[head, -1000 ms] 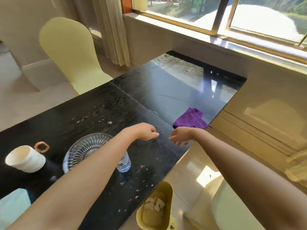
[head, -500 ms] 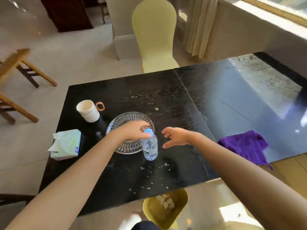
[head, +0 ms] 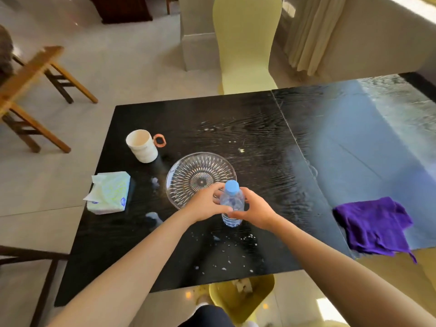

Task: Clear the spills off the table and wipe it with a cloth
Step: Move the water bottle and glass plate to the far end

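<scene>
A small clear water bottle [head: 232,204] with a blue cap stands upright on the black table [head: 259,128]. My left hand [head: 207,204] grips its left side and my right hand [head: 256,210] wraps its right side. White crumbs and wet specks [head: 226,253] are scattered over the table in front of the bottle, with a few more farther back. A crumpled purple cloth [head: 375,225] lies at the table's near right edge, partly hanging over it.
A clear ribbed glass plate [head: 195,173] sits just behind the bottle. A white mug [head: 141,146] and a tissue pack [head: 109,192] are at the left. A yellow bin [head: 243,296] stands below the near edge. A yellow chair [head: 245,43] and wooden chairs [head: 30,90] surround the table.
The view swung left from the cloth to the bottle. Both hands moved from the table's near edge to the bottle and closed around it.
</scene>
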